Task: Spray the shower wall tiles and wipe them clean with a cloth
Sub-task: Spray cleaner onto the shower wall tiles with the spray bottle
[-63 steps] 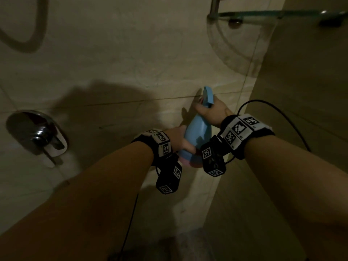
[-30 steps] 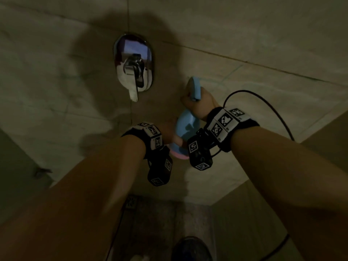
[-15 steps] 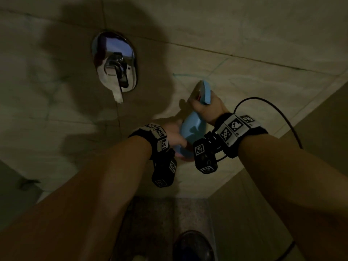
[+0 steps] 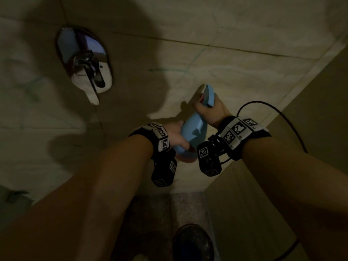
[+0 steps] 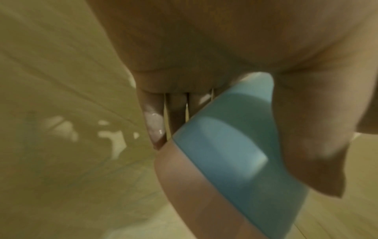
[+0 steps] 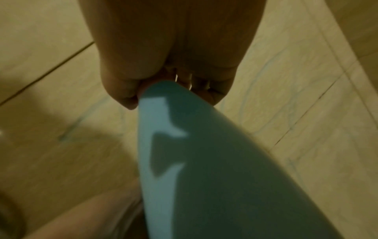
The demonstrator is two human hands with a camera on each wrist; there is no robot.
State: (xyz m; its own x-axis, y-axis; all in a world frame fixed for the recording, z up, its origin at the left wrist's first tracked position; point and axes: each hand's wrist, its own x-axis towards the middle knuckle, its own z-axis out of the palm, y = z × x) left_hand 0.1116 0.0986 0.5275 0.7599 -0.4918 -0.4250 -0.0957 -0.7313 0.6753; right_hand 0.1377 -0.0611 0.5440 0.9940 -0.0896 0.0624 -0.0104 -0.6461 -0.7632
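Right hand [image 4: 211, 112] gripping neck of the blue spray bottle [image 4: 192, 134], fingers curled round it just under the spray head [image 4: 209, 95]; same wrap showing in right wrist view [image 6: 169, 61], bottle body [image 6: 204, 161] running back from the fist toward the camera. Left hand [image 4: 175, 136] cupping the lower body of the bottle, thumb lying across the blue side, fingers [image 5: 153, 119] going round the far side; left wrist view showing palm [image 5: 225, 40] over the bottle [image 5: 231, 153] and a pinkish base band [image 5: 196, 186] below the blue part. Bottle sitting between both hands, tilted, spray head pointing up and away at the shower wall tiles [image 4: 235, 68], close to the wall. Nozzle touching the tile or not: cannot tell. Faint bluish streaks showing on the tile just beyond the spray head. Up and left of the left hand, well apart: chrome mixer valve [image 4: 84, 63] with lever hanging down. Right of the right hand: corner where a darker side wall [image 4: 320, 110] is meeting the tiled one. Black cable [image 4: 278, 112] looping off the right wrist band. Below both forearms: speckled floor [image 4: 160, 223], dark rounded shape [image 4: 192, 243] at bottom edge, too dim to identify. No cloth showing in any view.
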